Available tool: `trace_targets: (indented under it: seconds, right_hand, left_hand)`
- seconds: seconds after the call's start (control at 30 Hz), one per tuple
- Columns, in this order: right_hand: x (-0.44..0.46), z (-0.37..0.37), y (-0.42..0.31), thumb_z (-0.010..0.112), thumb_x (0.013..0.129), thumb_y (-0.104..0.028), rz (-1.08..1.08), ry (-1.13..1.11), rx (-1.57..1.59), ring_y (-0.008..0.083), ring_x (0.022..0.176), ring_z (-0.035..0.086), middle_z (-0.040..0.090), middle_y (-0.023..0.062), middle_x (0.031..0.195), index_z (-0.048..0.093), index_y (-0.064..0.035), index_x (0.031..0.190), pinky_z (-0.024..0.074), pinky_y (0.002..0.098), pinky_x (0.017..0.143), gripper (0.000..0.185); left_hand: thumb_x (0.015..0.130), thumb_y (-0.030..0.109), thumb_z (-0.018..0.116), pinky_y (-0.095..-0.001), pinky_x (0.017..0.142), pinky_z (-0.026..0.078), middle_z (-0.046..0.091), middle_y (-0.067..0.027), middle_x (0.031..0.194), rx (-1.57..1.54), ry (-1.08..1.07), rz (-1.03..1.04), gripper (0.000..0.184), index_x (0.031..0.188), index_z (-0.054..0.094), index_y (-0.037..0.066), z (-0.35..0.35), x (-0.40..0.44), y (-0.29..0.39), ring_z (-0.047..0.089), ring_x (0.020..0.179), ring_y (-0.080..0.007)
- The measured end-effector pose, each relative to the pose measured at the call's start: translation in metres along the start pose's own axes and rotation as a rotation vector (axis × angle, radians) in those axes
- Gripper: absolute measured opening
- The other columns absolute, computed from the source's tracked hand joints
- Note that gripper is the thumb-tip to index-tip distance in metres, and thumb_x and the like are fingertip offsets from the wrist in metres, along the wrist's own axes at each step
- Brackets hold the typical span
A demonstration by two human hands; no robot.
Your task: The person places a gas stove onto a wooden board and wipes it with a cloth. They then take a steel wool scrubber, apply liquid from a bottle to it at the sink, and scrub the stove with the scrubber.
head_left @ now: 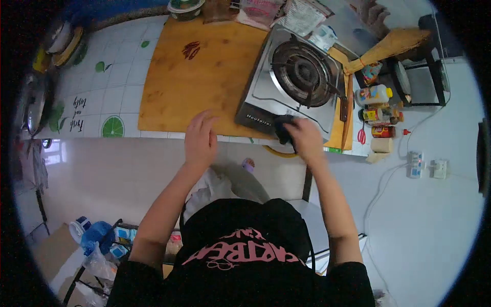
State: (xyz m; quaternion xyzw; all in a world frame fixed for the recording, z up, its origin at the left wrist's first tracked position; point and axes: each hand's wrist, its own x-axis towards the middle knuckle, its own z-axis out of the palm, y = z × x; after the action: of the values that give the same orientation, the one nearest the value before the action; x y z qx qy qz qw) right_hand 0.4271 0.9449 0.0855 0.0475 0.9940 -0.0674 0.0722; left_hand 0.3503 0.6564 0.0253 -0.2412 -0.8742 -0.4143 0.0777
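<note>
1. Small, dark-red dried pods (pixel 191 50) lie loose toward the back of the yellow-brown wooden board (pixel 204 84); a jolt to the board could scatter them.
2. The left hand (pixel 201 135), fingers loosely extended and nothing seen in it, is at the board's front edge; leaning hard there might shift the board on the bench (pixel 123 92).
3. The square silver-and-black metal gas stove (pixel 261 92) appears to stand on the board, so sideways pressure could make it slide. No flame shows, but residual heat might burn fingers.
4. At the stove's front, what looks like a black crumpled cloth (pixel 284 128) could catch or turn any control hidden behind it.
5. The right hand (pixel 305 137), blurred, grips that cloth; swinging wide, it could knock the brown-handled knife (pixel 344 109) beside the stove.
</note>
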Motion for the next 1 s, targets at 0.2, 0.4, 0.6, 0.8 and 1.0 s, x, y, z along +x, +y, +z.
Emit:
trace_targets:
  seconds: [0.2,0.4,0.6,0.8,1.0]
  right_hand:
    - [-0.032,0.041,0.068,0.060,0.077,-0.015,-0.199,0.497,-0.167,0.0298,0.096,0.052,0.054,0.0102,0.109,0.061,-0.0144,0.114,0.0445,0.0386,0.076,0.037]
    - [-0.073,0.083,0.116,0.059,0.074,-0.022,-0.658,0.242,-0.504,0.0200,0.101,0.049,0.051,0.0041,0.119,0.065,-0.0137,0.099,0.0417,0.0344,0.075,0.027]
    - [-0.050,0.071,0.069,0.054,0.079,-0.023,-0.949,0.435,-0.340,0.0148,0.094,0.047,0.051,-0.0012,0.115,0.063,-0.0106,0.102,0.0383,0.0278,0.073,0.027]
    - [-0.040,0.080,0.090,0.055,0.077,-0.023,-0.892,0.453,-0.404,0.0168,0.093,0.046,0.050,0.0004,0.113,0.067,-0.0122,0.091,0.0372,0.0282,0.072,0.021]
    - [-0.059,0.027,0.080,0.057,0.074,-0.019,-0.896,0.075,-0.309,0.0194,0.093,0.048,0.052,0.0043,0.110,0.068,-0.0090,0.086,0.0400,0.0299,0.066,0.019]
  left_hand:
    - [0.079,0.002,0.050,-0.0457,0.107,0.029,0.041,-0.0150,0.138,0.100,-0.253,0.318,0.055,0.133,0.044,0.006,0.031,0.030,0.047,0.037,0.128,-0.0344]
    - [0.081,0.004,0.051,-0.0444,0.112,0.019,0.024,-0.0120,0.150,0.268,-0.362,0.319,0.070,0.144,0.023,0.007,0.069,0.049,0.077,0.023,0.138,-0.0296]
    - [0.078,-0.001,0.048,-0.0464,0.111,0.020,0.027,-0.0141,0.148,0.421,-0.394,0.368,0.066,0.141,0.029,0.004,0.073,0.051,0.072,0.025,0.137,-0.0305]
    - [0.073,-0.009,0.046,-0.0454,0.112,0.019,0.027,-0.0108,0.149,0.452,-0.425,0.291,0.072,0.142,0.030,0.008,0.066,0.052,0.086,0.023,0.138,-0.0277]
    - [0.073,-0.010,0.046,-0.0458,0.113,0.019,0.033,-0.0087,0.146,0.230,-0.379,0.226,0.070,0.139,0.036,0.009,0.064,0.051,0.087,0.026,0.137,-0.0264]
